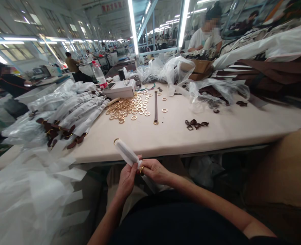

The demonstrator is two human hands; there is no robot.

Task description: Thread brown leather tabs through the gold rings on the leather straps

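Both hands, left hand (pixel 127 178) and right hand (pixel 154 170), fingers closed on a wrapped strap (pixel 126 152) below the table edge (pixel 165 153).

White translucent sleeve (pixel 126 153) in the left hand (pixel 126 180), gold ring (pixel 116 140) at its far tip. Beyond the hands: gold rings (pixel 130 106) on cream table (pixel 216 132); dark brown strap (pixel 156 106). Far left: dark brown strap ends (pixel 56 131).

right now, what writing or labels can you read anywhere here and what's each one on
Red banner under the roof: Chinese characters, too blurred to quote.
Water bottle label: red, too small to read.
White box on the table: no readable print.
Wrapped strap in both hands: no text.
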